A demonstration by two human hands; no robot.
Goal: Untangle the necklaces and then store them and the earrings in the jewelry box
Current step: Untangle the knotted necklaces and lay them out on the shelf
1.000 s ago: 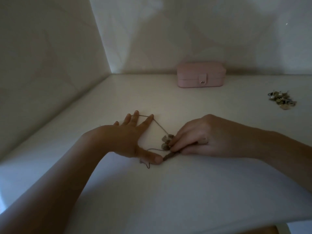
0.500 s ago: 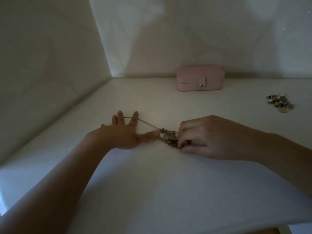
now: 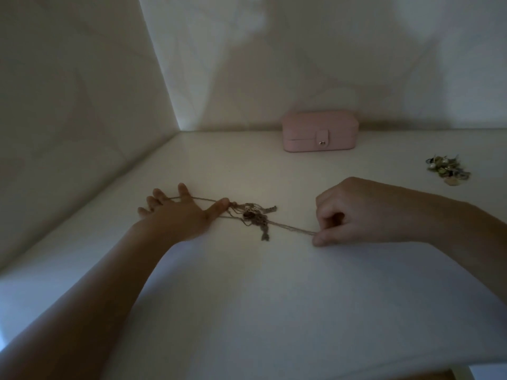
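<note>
A tangle of thin necklaces (image 3: 253, 216) lies on the white table between my hands. My left hand (image 3: 178, 213) lies flat with fingers spread; a chain loop runs over its fingers to the thumb tip, which touches the tangle's left side. My right hand (image 3: 356, 212) is curled and pinches a chain strand that stretches taut from the tangle to its fingertips. A shut pink jewelry box (image 3: 320, 135) with a snap tab stands at the back against the wall. A small heap of earrings (image 3: 447, 171) lies at the far right.
The white table (image 3: 274, 297) sits in a corner, with a wall close on the left and another behind the box. Its front edge runs along the bottom right. The light is dim.
My right hand has pulled away to the right, drawing a chain strand out of the tangle. My left hand has slid left and further back, keeping the loop on its fingers.
</note>
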